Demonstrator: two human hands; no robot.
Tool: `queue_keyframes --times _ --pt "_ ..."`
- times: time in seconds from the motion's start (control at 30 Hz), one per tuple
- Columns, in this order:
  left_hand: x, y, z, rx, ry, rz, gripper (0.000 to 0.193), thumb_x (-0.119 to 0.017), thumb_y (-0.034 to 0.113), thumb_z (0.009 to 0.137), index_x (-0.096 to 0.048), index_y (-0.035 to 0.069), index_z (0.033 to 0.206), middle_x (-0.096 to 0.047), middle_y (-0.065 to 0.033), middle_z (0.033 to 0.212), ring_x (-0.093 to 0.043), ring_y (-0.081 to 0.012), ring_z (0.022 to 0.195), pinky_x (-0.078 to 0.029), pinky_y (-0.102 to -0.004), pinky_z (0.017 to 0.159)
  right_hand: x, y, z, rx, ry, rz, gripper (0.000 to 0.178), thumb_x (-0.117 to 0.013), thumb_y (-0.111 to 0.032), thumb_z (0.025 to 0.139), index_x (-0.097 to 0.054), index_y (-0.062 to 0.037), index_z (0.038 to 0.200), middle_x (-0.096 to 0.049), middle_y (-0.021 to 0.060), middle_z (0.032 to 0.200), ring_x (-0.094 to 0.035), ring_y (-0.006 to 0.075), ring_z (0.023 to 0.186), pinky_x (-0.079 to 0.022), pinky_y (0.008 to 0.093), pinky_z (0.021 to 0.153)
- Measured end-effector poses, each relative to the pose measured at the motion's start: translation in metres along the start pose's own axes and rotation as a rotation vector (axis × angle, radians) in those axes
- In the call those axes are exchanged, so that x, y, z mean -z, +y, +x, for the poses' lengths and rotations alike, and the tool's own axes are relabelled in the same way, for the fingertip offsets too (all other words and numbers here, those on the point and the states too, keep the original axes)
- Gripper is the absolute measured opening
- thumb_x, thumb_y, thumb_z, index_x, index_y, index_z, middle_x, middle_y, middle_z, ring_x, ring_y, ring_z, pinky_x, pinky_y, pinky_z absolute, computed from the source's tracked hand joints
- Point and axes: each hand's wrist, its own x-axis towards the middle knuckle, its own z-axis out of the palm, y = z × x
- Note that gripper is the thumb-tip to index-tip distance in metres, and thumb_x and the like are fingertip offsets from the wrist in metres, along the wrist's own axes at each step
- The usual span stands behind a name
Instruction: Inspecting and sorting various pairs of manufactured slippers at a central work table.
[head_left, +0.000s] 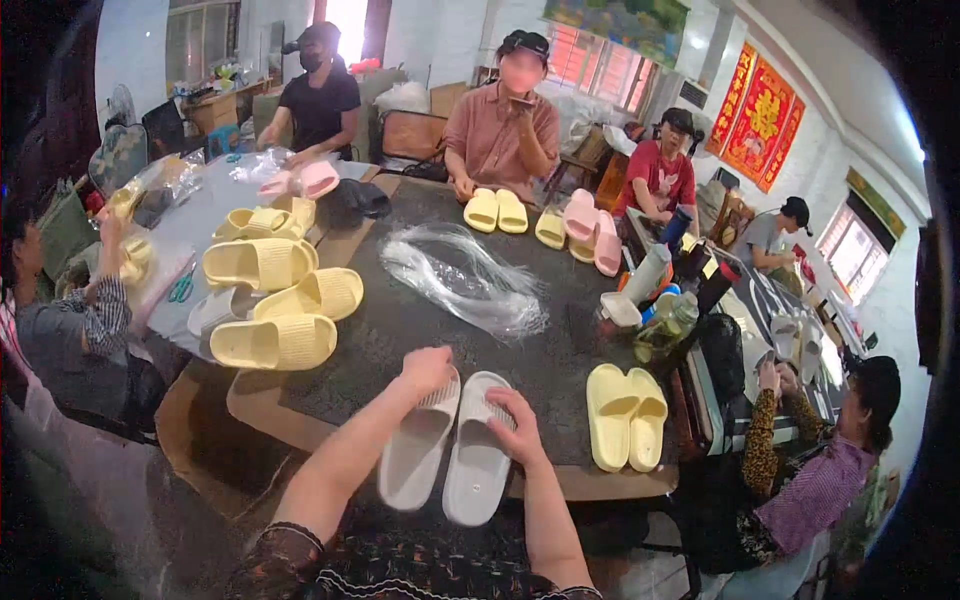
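Two grey slippers (pixel 476 470) lie side by side at the table's near edge, toes pointing away from me. My left hand (pixel 430 372) is closed over the toe end of the left slipper, fingertips pinched together; what they hold is too small to make out. With my right hand (pixel 517 425) I grip the ribbed strap of the right slipper, fingers bent over its side. Just beyond my hands lies a loose bundle of clear plastic strands (pixel 465 280).
Several yellow slippers (pixel 275 343) are piled on the left, near green scissors (pixel 181 284). A yellow pair (pixel 627 417) sits at the right. Bottles (pixel 652 270) crowd the right edge. Across the table are more yellow slippers (pixel 496 211) and pink slippers (pixel 592 230). Several people work around it.
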Motion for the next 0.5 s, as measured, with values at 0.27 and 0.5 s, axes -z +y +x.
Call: queue_keyframes --times 0.27,0.5 --pt "-0.016 -0.014 -0.009 -0.053 0.187 -0.614 0.023 -0.067 0.017 0.075 -0.069 0.006 0.095 -0.069 -0.0100 0.083 -0.067 -0.0191 0.076 -0.051 -0.0310 0.070 -0.003 -0.009 0.035 -0.315 -0.002 0.013 0.036 -0.069 -0.025 0.080 -0.062 -0.0028 0.108 -0.061 0.0127 0.112 -0.059 0.0251 0.103 -0.047 0.0341 0.087" --pt "-0.017 -0.011 -0.011 -0.132 0.327 -0.775 0.017 -0.065 0.011 0.080 -0.066 0.002 0.094 -0.068 -0.0083 0.081 -0.065 -0.0144 0.073 -0.051 -0.0286 0.069 -0.035 -0.034 0.085 -0.507 -0.123 -0.388 0.041 -0.064 -0.038 0.078 -0.067 -0.0063 0.103 -0.068 0.0133 0.093 -0.065 0.0275 0.088 -0.050 0.0367 0.079"
